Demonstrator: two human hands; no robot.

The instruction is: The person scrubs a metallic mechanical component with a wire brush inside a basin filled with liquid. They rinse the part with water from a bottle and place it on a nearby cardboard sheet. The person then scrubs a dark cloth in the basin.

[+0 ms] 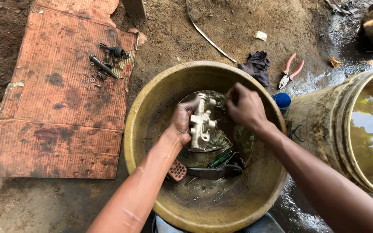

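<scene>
Your left hand (181, 122) is clamped around a pale cast-metal valve body (201, 123), held upright over the middle of the yellow basin (143, 108). Your right hand (244, 105), fingers pinched together, touches its top at 2 o'clock; what they pinch is hidden. Pliers (291, 71) lie outside at 1 o'clock.

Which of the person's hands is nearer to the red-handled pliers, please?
The right hand; it is down-left of the red-handled pliers, inside the yellow basin. The left hand is farther left, gripping the metal casting.
</scene>
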